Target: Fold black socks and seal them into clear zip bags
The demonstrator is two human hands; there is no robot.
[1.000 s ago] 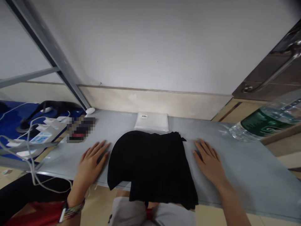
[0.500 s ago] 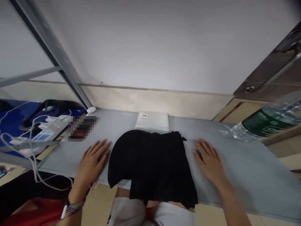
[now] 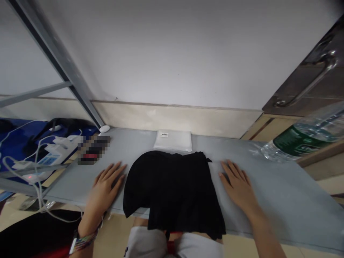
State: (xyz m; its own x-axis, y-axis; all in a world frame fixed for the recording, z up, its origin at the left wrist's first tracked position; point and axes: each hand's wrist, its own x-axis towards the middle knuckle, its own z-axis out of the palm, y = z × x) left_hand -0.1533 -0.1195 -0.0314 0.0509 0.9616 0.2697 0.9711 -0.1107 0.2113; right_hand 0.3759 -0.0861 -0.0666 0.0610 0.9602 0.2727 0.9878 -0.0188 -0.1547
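Note:
A black cloth item [image 3: 174, 190], perhaps a hooded or brimmed piece, lies flat on the grey table [image 3: 285, 200], its lower part hanging over the front edge above my lap. My left hand [image 3: 107, 184] rests palm down just left of the cloth, fingers spread, holding nothing. On the other side, my right hand [image 3: 238, 182] also lies flat and empty, a small distance from the cloth's right edge. Behind the cloth sits a clear plastic packet [image 3: 174, 141] with a small barcode label.
A large water bottle [image 3: 298, 141] with a green label lies at the right. To the left are a blurred-out dark object [image 3: 94, 148], a round white object [image 3: 104, 129], a white power strip [image 3: 53, 154] with cables, and a metal frame post [image 3: 67, 71]. A wall stands behind.
The view has shifted slightly. Both hands and the black cloth stay in place. At the lower left, the red and black fabric has moved down and away.

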